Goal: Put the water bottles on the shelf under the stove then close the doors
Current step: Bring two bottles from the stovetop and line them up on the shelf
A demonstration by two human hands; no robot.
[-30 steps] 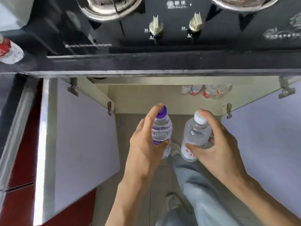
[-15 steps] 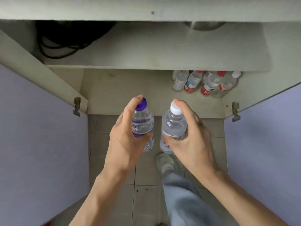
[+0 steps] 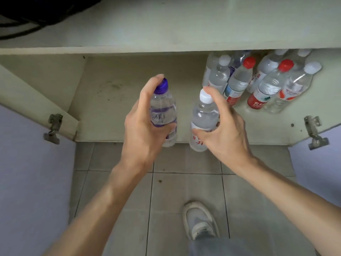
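Two full bottles were held upright at shelf (image 3: 129, 93) edge: purple-capped bottle (image 3: 162, 109) gripped by left hand (image 3: 145, 124), white-capped bottle (image 3: 203, 115) by right hand (image 3: 227, 130). Judged heavy, thin-walled, squeezable; mid-body hold best.

I am looking into a low cupboard in what is reading as a home kitchen: the left door (image 3: 27, 182) at 9 o'clock and the right door (image 3: 323, 172) at 3 o'clock are standing open, each hanging on a metal hinge (image 3: 53, 128). Stored water bottles (image 3: 258, 84) are crowding its cream shelf (image 3: 129, 93) at 1 o'clock. Dark cables (image 3: 27, 19) are trailing at 11, and grey floor tiles (image 3: 175, 196) are spreading out at 6.
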